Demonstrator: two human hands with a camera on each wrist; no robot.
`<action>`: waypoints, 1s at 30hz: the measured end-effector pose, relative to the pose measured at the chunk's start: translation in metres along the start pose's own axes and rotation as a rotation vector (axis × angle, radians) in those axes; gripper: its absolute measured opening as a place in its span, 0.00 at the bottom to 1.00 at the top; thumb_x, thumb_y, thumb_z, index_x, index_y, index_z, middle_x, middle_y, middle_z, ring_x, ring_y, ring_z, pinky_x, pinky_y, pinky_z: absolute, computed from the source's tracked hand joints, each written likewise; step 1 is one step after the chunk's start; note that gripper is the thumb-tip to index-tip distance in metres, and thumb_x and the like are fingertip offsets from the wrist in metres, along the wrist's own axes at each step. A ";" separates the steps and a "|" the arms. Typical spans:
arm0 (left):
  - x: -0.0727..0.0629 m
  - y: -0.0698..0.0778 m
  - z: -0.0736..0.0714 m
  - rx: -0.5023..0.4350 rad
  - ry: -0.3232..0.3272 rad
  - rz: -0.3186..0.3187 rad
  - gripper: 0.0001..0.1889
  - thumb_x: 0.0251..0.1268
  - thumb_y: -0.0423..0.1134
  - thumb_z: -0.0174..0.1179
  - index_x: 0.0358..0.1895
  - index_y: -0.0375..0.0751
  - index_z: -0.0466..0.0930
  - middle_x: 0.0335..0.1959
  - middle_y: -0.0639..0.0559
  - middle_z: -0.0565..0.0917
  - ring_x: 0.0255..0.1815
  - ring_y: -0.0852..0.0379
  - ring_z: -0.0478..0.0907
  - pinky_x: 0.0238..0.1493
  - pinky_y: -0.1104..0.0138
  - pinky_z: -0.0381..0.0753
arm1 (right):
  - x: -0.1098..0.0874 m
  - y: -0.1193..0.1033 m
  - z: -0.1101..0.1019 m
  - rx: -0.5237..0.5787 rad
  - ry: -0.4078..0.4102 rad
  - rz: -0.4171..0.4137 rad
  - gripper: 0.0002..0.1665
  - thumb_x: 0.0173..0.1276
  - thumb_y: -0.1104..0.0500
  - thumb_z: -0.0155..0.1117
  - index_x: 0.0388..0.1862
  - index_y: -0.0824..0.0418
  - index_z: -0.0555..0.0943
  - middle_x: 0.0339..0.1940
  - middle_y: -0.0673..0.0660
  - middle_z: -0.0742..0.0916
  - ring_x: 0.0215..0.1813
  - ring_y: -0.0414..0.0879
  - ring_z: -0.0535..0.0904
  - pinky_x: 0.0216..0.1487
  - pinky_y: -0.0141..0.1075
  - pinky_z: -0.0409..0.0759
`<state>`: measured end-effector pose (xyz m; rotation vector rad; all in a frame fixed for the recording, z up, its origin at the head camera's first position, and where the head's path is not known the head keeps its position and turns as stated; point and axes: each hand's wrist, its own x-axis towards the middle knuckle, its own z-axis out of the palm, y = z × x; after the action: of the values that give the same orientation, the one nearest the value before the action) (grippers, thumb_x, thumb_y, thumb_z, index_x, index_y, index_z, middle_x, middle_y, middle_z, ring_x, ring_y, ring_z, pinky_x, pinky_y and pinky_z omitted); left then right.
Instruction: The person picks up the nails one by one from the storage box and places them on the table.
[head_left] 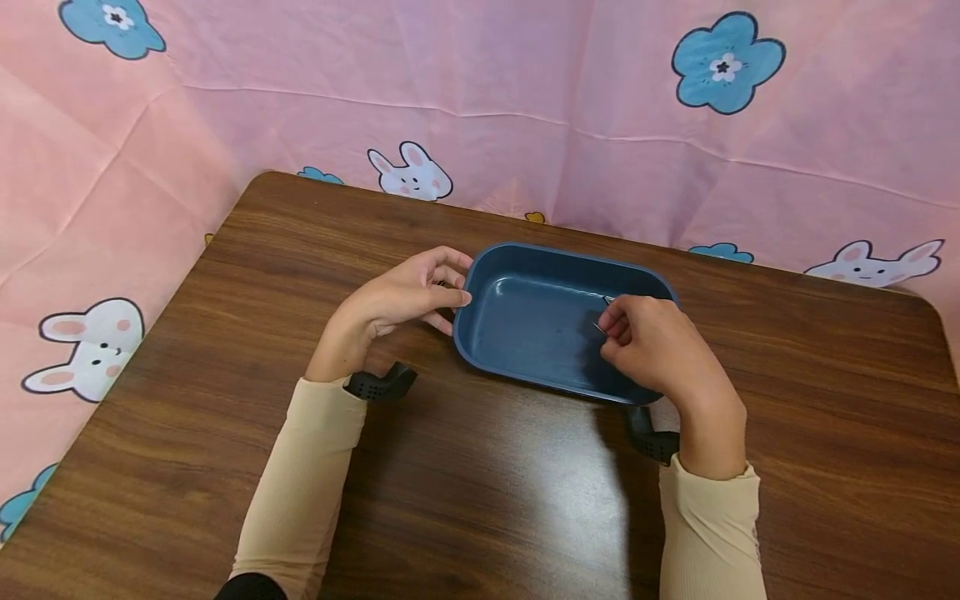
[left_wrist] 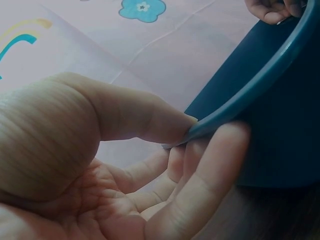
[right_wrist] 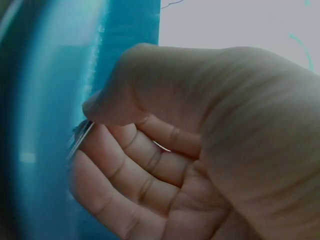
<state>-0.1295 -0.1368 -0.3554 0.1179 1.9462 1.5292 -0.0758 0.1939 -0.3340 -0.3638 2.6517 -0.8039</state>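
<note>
A dark blue rectangular tub [head_left: 525, 329] with rounded corners stands on the wooden table. My left hand [head_left: 408, 292] grips its left end, thumb on the rim [left_wrist: 240, 107] and fingers against the outside wall. Over the tub's right part, my right hand [head_left: 652, 346] pinches a small, thin, shiny metal piece [right_wrist: 81, 139] between thumb and fingertips. Its exact kind is not clear, as the fingers cover most of it. A small dark, thin shape [head_left: 607, 299] shows just beyond the right fingertips; whether it belongs to the held piece I cannot tell.
The brown wooden table [head_left: 480, 492] carries the tub near its far edge. Behind and to the left hangs a pink cloth [head_left: 510, 67] printed with rabbits and blue flowers. A black wrist mount [head_left: 382, 383] sits at the left wrist, another mount [head_left: 651, 437] at the right.
</note>
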 end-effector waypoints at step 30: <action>0.001 0.000 0.000 0.002 -0.004 0.002 0.29 0.76 0.31 0.59 0.75 0.37 0.61 0.53 0.41 0.76 0.48 0.49 0.82 0.42 0.57 0.93 | -0.003 0.001 -0.006 0.020 0.089 -0.016 0.11 0.68 0.64 0.67 0.48 0.66 0.85 0.40 0.61 0.91 0.42 0.51 0.87 0.47 0.48 0.85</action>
<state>-0.1305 -0.1363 -0.3554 0.1235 1.9449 1.5272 -0.0753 0.1988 -0.3292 -0.3517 2.7241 -0.8697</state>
